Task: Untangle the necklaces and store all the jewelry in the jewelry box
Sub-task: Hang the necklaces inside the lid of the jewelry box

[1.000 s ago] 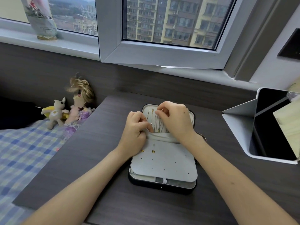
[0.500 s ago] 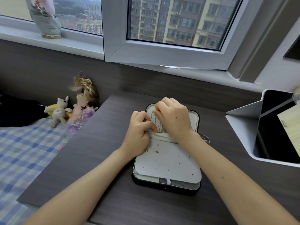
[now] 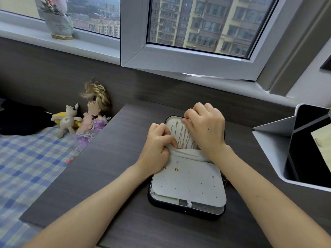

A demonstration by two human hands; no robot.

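Both hands are closed in fine pinches. Nearest, the jewelry box (image 3: 186, 210) shows its perforated panel (image 3: 189, 185) with two gold studs (image 3: 176, 169). At mid-box the left hand (image 3: 157, 149) pinches the lip of the pocket (image 3: 186, 154). Beyond it the necklaces (image 3: 182, 138) lie side by side, long axes running near to far, lower ends tucked into that pocket. The right hand (image 3: 206, 129), the farther one, seems to pinch one chain's top end just inside the far rim.
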